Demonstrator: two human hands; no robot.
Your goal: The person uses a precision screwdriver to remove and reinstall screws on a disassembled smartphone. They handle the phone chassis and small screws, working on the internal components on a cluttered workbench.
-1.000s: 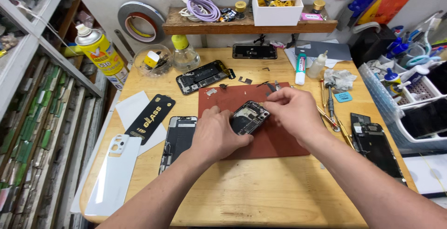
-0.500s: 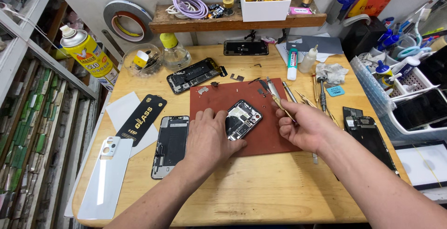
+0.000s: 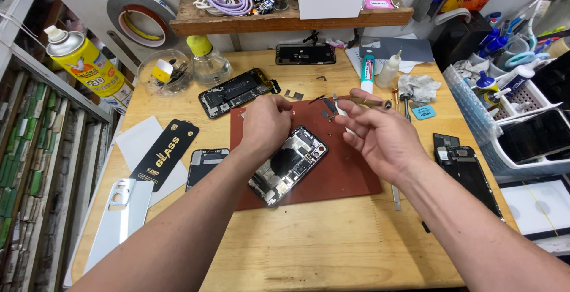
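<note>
Since half a second ago the right hand (image 3: 380,134) has lifted off the mat and now carries a thin tool (image 3: 363,100) level above it, and the left hand (image 3: 265,124) has slid from the middle of the phone (image 3: 289,164) up to its top end.

That opened phone lies on the red mat (image 3: 350,176) at the middle of the desk (image 3: 332,250), its long axis running diagonally from lower left, near the person, to upper right. The left hand rests curled on the far upper corner, fingertips pressed down on or just beside the frame; whether they pinch anything I cannot tell. The right hand hovers just to the right of that same end, apart from the phone, thumb and forefinger pinching the tool, whose tip points right, away from the phone. So the left hand is the nearer one, touching; the right stands off at the phone's upper right side. A second open phone (image 3: 234,93) lies farther back on the left.
</note>
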